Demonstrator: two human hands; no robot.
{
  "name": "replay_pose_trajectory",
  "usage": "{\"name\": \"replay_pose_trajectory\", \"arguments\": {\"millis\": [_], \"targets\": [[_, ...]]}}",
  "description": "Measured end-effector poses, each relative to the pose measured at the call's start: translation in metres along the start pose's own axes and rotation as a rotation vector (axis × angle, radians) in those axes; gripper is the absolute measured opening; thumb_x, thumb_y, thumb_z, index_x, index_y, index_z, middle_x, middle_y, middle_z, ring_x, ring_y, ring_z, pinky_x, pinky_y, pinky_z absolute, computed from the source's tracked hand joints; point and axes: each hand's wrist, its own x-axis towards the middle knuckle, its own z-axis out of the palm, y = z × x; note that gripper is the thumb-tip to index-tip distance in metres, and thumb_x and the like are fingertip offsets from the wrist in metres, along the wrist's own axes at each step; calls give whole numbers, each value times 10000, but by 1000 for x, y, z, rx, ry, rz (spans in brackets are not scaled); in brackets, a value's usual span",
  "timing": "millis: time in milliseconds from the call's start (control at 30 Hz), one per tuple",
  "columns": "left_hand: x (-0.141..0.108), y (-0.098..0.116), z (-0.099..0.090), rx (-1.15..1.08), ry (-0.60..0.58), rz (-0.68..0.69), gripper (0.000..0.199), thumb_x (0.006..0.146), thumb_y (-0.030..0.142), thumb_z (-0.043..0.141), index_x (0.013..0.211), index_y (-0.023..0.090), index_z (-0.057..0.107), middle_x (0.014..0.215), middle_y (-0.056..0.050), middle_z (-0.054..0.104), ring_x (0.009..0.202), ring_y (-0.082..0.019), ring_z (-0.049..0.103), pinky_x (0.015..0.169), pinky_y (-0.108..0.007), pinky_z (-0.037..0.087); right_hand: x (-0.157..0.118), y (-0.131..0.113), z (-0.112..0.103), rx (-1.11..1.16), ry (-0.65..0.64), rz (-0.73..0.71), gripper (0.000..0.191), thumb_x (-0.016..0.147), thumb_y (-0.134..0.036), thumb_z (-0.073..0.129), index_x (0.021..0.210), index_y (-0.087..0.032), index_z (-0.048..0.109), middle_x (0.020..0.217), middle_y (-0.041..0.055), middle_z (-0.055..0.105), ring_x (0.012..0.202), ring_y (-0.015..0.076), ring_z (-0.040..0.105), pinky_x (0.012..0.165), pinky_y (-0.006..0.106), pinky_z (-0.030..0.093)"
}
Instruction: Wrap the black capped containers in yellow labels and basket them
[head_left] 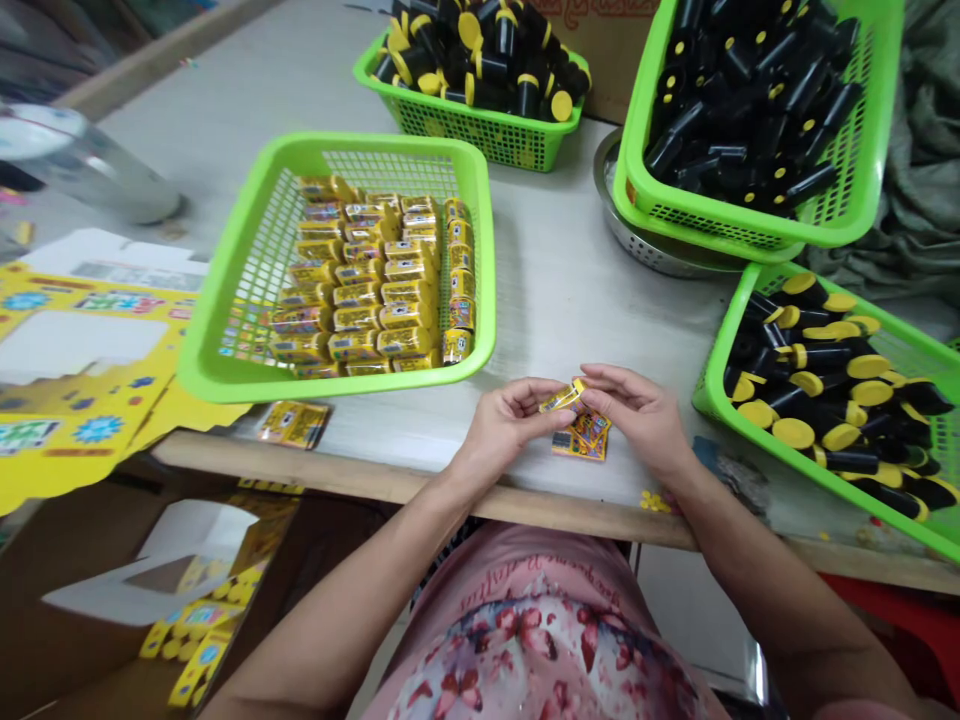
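Just below and right of frame centre: left hand (501,424) pinches a small yellow wrapper (559,398); right hand (642,414) meets its other end, grip there hard to tell. Two-handed hold probably steadies so slight a piece. Printed labels (580,446) lie underneath on the counter (551,280), presumably for quick reach. Yellow cylinders (358,272) upper left, in rows, perhaps saving space. Wrapper: narrow, tilted, pale-striped, print unreadable.
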Motion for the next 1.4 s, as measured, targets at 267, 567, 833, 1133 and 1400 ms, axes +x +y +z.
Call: {"name": "replay_pose_trajectory", "arguments": {"millis": [267,567,833,1133,1400], "targets": [[6,-1,5,-62,102,51,393,584,305,919,900,173,725,868,-27,775,747,-170,710,784,-310,574,-6,0,3,-679,111,-302,489,910,-566,566,1238,-207,617,807,50,704,744,223,676,749,369,554],[7,7,6,-256,-178,-203,371,700,424,844,904,135,737,848,-101,785,775,-227,748,719,-304,585,-5,8,16,-795,109,-724,740,847,-189,565,1511,-243,244,1276,137,605,1146,288,611,954,505,539],[5,8,0,-293,-266,-256,324,739,405,822,887,123,767,888,-147,792,849,-262,759,770,-329,593,-7,1,11,-706,33,-779,758,832,-176,608,1504,-265,269,1263,121,626,1165,296,612,978,512,528],[5,9,2,-265,-121,-241,321,563,349,925,748,136,774,756,-74,772,658,-173,699,632,-254,546,-9,2,9,-774,-42,-781,753,860,-182,578,1523,-265,230,1247,131,624,1113,299,627,922,514,553],[3,5,8,-135,61,-46,366,460,260,957,756,150,771,722,-21,755,657,-137,659,689,-251,519,-11,10,18,-805,-47,-862,754,899,-126,546,1566,-223,209,1235,156,624,1130,296,611,941,494,553]]}}
